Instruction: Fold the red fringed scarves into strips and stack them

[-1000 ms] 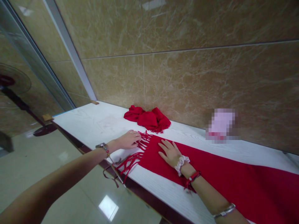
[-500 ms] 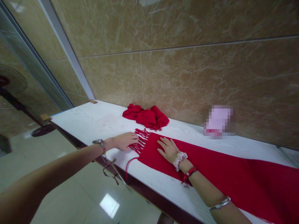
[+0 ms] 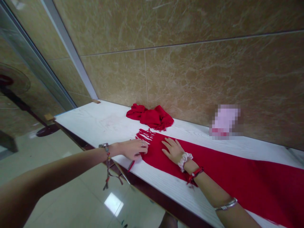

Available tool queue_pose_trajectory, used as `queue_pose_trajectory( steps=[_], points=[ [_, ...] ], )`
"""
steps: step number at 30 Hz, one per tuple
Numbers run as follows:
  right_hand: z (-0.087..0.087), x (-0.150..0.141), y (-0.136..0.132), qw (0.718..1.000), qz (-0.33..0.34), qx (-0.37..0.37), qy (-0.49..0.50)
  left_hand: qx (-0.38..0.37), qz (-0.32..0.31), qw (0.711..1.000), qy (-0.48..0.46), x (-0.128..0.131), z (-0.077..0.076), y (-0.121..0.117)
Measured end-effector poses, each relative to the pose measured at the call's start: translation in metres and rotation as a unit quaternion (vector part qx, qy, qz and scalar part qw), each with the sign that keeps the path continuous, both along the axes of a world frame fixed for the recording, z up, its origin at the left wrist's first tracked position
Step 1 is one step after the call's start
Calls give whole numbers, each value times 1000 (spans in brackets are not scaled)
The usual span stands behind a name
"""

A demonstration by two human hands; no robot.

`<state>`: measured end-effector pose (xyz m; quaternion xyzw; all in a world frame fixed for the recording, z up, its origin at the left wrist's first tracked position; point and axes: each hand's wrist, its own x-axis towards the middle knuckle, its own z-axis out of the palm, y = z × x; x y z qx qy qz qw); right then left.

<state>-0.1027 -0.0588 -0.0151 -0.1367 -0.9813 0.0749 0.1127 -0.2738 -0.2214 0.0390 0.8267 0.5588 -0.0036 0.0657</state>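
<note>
Red fringed scarf (image 3: 213,167) spread along white table (image 3: 95,118), left hand (image 3: 134,149) curled over the scarf's fringed end, right hand (image 3: 174,151) open, flat on the scarf, crumpled red cloth (image 3: 150,117) beyond the scarf, near its fringe.

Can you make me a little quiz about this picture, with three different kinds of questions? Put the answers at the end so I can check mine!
1. Which wrist wears the pale scrunchie?
A) left
B) right
2. True or false: the right hand lies with its fingers spread on the long red scarf.
3. Fill in the missing word: the left hand covers part of the scarf's ____.

Key: 1. B; 2. true; 3. fringe
</note>
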Motion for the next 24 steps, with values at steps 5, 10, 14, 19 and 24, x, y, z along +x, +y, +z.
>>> queue_pose_trajectory(
  steps=[5, 10, 14, 19, 24],
  points=[
    [0, 0, 0, 1000, -4, -2, 0, 9, 52, 998, 41, -52, 8, 1],
    [2, 0, -1, 1000, -1, -5, -4, 60, 98, 991, 72, -63, 24, 2],
    [5, 1, -2, 1000, -4, -4, -12, 81, 56, 995, 26, -28, 10, 25],
    [6, 1, -2, 1000, -2, -1, -17, 73, 54, 995, 47, -24, -11, 40],
    [6, 1, -2, 1000, -5, 0, -19, 62, 123, 980, 142, -71, 5, 17]
  ],
)
